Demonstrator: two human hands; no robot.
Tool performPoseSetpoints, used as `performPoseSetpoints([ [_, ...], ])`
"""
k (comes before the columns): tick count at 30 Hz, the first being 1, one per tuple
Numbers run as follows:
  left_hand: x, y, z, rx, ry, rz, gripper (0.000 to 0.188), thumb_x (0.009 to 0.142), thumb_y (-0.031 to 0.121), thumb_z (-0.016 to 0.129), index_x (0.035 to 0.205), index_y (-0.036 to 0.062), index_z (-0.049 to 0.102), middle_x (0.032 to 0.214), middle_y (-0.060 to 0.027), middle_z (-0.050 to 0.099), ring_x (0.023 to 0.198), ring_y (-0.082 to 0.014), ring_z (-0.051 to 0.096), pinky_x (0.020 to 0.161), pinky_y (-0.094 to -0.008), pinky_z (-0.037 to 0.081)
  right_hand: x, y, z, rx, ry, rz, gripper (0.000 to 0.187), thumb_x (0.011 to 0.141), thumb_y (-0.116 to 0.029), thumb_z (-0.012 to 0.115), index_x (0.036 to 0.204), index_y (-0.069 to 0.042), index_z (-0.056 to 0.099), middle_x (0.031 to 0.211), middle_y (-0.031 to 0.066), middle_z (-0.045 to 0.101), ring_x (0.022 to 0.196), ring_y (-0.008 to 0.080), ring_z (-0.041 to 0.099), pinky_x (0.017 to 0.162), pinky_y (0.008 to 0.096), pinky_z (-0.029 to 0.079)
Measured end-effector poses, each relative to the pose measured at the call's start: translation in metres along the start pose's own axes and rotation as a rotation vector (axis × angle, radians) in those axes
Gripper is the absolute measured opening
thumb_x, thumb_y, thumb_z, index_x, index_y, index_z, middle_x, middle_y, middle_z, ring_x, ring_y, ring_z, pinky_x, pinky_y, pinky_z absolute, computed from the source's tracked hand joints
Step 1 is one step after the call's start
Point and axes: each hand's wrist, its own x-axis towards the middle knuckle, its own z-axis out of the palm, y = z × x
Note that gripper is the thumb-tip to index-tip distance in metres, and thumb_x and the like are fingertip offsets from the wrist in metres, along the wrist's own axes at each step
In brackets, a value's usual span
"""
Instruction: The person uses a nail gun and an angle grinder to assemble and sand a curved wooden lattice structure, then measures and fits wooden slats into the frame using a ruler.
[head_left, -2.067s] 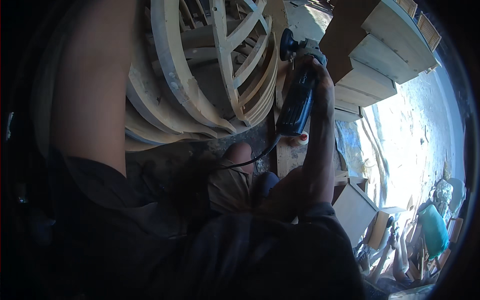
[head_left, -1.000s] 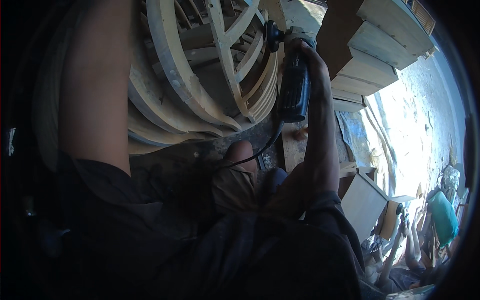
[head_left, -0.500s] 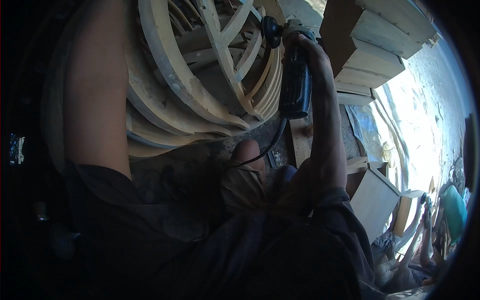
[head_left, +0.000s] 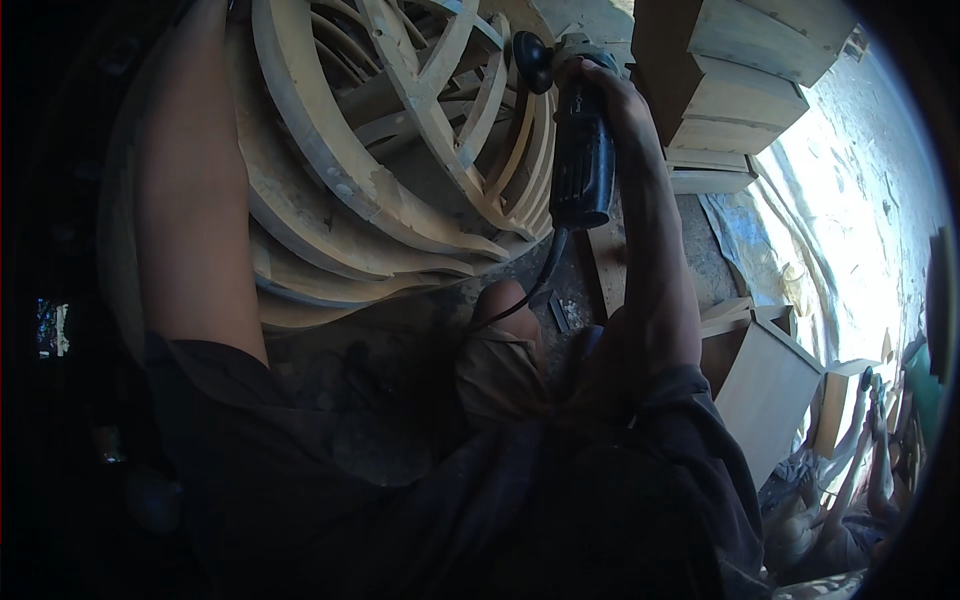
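My right hand (head_left: 618, 92) is closed round the dark body of an angle grinder (head_left: 583, 165), near its head. A round black disc pad (head_left: 533, 62) on the grinder faces left, beside the curved wooden ribs; whether it touches them I cannot tell. The pale wooden frame (head_left: 335, 150) has several bent ribs and crossing slats. My left forearm (head_left: 190, 200) reaches up along the frame's left side, and its hand lies beyond the top edge, out of sight. From the grinder's lower end a black cord (head_left: 550, 265) runs down past my knee.
Stacked wooden box-like pieces (head_left: 745, 95) stand at the upper right, with another wooden box (head_left: 765, 385) below. A pale sheet (head_left: 800, 250) covers sunlit ground. At the lower right edge, another person's arms (head_left: 865, 440) hold a tool. A wooden board (head_left: 607, 265) lies beneath the grinder.
The view has shifted slightly, so the frame and grinder sit a little further left and the boxes at lower right a little further right. My right hand keeps its hold on the grinder.
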Motion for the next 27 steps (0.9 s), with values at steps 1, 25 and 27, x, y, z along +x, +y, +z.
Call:
performPoseSetpoints([
  [1, 0.003, -0.003, -0.002, 0.014, 0.001, 0.007, 0.047, 0.098, 0.047, 0.057, 0.109, 0.0064, 0.078, 0.104, -0.0104, 0.076, 0.092, -0.0247, 0.069, 0.085, -0.0418, 0.051, -0.003, -0.006, 0.004, 0.022, -0.029, -0.011, 0.032, 0.096, -0.031, 0.067, 0.106, 0.000, 0.069, 0.082, 0.0055, 0.066, 0.064, 0.0147, 0.064, 0.057, 0.0308, 0.054],
  [25, 0.011, -0.003, 0.003, -0.213, -0.075, -0.029, 0.046, 0.101, 0.044, 0.055, 0.110, 0.0041, 0.075, 0.102, -0.0123, 0.075, 0.088, -0.0264, 0.069, 0.084, -0.0451, 0.051, 0.002, -0.015, 0.021, -0.163, 0.078, -0.038, 0.038, 0.092, -0.033, 0.073, 0.108, 0.001, 0.070, 0.085, 0.0080, 0.067, 0.066, 0.0167, 0.066, 0.063, 0.0324, 0.057],
  [27, 0.010, -0.007, 0.000, -0.209, -0.076, -0.035, 0.046, 0.101, 0.044, 0.055, 0.110, 0.0042, 0.074, 0.102, -0.0125, 0.075, 0.088, -0.0267, 0.069, 0.085, -0.0457, 0.051, 0.007, -0.008, 0.012, -0.136, 0.023, 0.001, 0.037, 0.093, -0.033, 0.072, 0.108, 0.000, 0.070, 0.084, 0.0076, 0.067, 0.064, 0.0164, 0.066, 0.062, 0.0322, 0.056],
])
